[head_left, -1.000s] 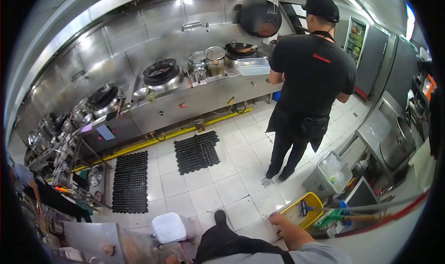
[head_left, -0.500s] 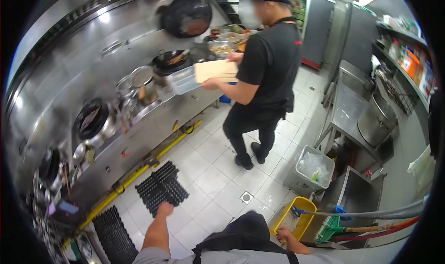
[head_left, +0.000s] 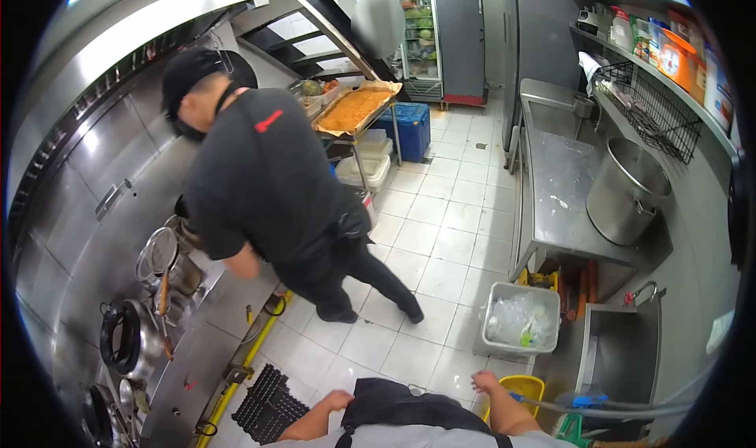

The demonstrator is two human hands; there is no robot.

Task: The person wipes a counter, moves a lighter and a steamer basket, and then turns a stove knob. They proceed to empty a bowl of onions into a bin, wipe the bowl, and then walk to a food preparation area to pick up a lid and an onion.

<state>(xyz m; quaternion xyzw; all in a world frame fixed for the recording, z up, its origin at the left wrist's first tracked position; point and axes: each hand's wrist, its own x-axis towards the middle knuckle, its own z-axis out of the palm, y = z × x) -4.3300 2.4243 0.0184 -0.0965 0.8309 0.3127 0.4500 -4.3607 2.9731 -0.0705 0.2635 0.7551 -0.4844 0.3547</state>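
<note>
My left hand (head_left: pixel 338 401) hangs low beside my dark apron (head_left: pixel 402 405), its fingers loosely curled with nothing visible in them. Below it to the left, a black rubber mat (head_left: pixel 268 407) lies on the tiles. On the other side of the apron, my right hand (head_left: pixel 483 382) is held out with its fingers slightly apart, and it appears to hold nothing. Close by that hand stands a yellow bucket (head_left: pixel 526 386), partly covered by my forearm. A grey bin (head_left: pixel 520 342) lined with clear plastic is just beyond.
A co-worker in black (head_left: pixel 268 180) leans over the cooking counter at left, hands hidden. Woks (head_left: pixel 130 338) and strainers line that counter. A tray of orange-brown food (head_left: pixel 354 111) sits on a rack. At right, a large steel pot (head_left: pixel 628 190) stands on a steel table (head_left: pixel 563 180).
My view has shifted along the aisle. The co-worker now bends toward the counter, and the pale board they held is out of sight. My right hand has risen from beside the yellow bucket.
</note>
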